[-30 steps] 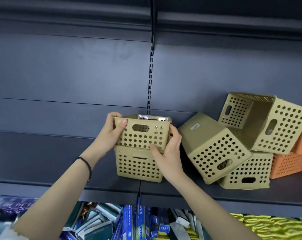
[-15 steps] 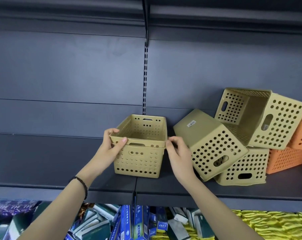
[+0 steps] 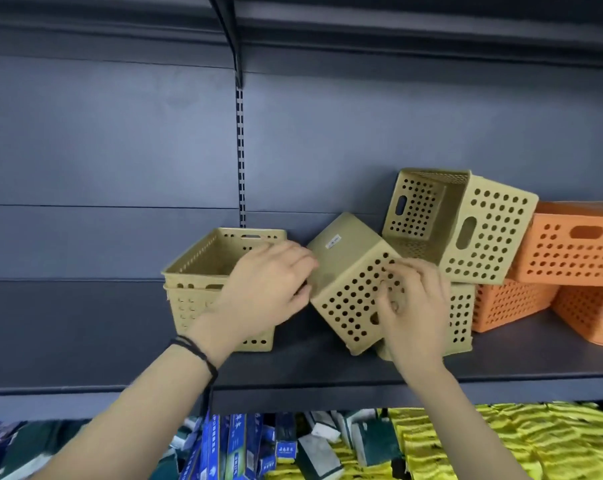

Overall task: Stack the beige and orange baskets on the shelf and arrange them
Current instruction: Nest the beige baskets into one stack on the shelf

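Two nested beige baskets (image 3: 203,271) stand upright on the dark shelf (image 3: 327,372). To their right a tipped beige basket (image 3: 348,271) lies bottom-up, leaning on another beige basket (image 3: 461,317) below it. My left hand (image 3: 269,289) grips the tipped basket's left side. My right hand (image 3: 411,306) holds its perforated front, fingers hooked in the handle hole. A further beige basket (image 3: 480,233) lies on its side on top. Orange baskets (image 3: 570,251) pile at the right.
The shelf's left half in front of the grey back panel (image 3: 102,168) holds nothing. A slotted upright (image 3: 240,150) runs down the back. Below the shelf lie blue boxes (image 3: 220,445) and yellow packets (image 3: 501,441).
The upper beige basket dropped fully into the lower one. Both hands let go of the stack and moved right onto the tipped beige basket. The view shifted right, showing more orange baskets.
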A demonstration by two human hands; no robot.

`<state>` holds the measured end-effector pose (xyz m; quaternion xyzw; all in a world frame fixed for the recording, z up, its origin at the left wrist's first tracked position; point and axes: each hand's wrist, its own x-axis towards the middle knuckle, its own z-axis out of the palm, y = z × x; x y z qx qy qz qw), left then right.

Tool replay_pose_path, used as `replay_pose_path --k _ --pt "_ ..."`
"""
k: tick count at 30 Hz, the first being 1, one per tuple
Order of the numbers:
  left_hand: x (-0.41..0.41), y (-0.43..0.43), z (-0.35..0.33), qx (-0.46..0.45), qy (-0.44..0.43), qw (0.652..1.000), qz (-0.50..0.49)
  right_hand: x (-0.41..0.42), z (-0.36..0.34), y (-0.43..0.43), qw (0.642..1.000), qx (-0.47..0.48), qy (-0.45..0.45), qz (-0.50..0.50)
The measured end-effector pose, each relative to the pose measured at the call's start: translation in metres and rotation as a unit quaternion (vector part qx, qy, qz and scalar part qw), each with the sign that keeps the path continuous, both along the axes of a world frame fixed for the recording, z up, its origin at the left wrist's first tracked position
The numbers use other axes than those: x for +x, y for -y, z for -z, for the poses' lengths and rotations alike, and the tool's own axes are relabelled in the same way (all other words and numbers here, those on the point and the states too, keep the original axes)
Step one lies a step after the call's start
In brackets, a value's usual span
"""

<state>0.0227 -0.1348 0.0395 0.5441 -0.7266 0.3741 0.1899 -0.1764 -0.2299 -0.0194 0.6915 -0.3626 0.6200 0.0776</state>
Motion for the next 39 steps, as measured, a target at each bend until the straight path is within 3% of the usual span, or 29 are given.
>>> replay_pose_path --k 2,6,10,12,20,24,29,34,36,39 --pt "-0.023 0.021 0.003 0.040 -0.006 0.999 -0.005 -0.020 0.007 0.007 0.999 0.033 0.010 0.022" --pt "-0.048 0.051 0.001 0.098 -0.099 0.989 -0.045 -0.044 0.020 0.017 0.991 0.123 0.054 -0.013" --pt "-0.059 0.065 -0.006 0.155 -0.183 0.971 0.014 -0.048 0.027 0.017 0.943 0.282 0.132 -0.119" --pt "-0.058 0.069 -0.007 0.165 -0.206 0.964 0.039 -0.046 0.032 0.017 0.928 0.300 0.148 -0.162" --pt "-0.037 0.057 -0.006 0.083 -0.357 0.930 0.013 -0.009 0.023 0.007 0.909 0.274 0.101 -0.296" --pt "-0.031 0.047 -0.006 0.023 -0.427 0.904 0.009 0.017 0.015 0.001 0.871 0.287 0.109 -0.382" --pt "-0.022 0.037 -0.007 -0.059 -0.492 0.868 0.033 0.036 -0.010 0.002 0.853 0.256 0.126 -0.436" --pt "-0.007 0.018 -0.023 -0.064 -0.584 0.803 0.097 0.047 -0.041 0.000 0.865 0.180 0.079 -0.461" --pt "0.002 0.010 -0.030 -0.082 -0.586 0.800 0.101 0.054 -0.058 0.002 0.877 0.146 0.046 -0.455" --pt "0.017 0.001 -0.037 -0.091 -0.558 0.823 0.055 0.073 -0.081 0.009 0.900 0.092 -0.022 -0.425"
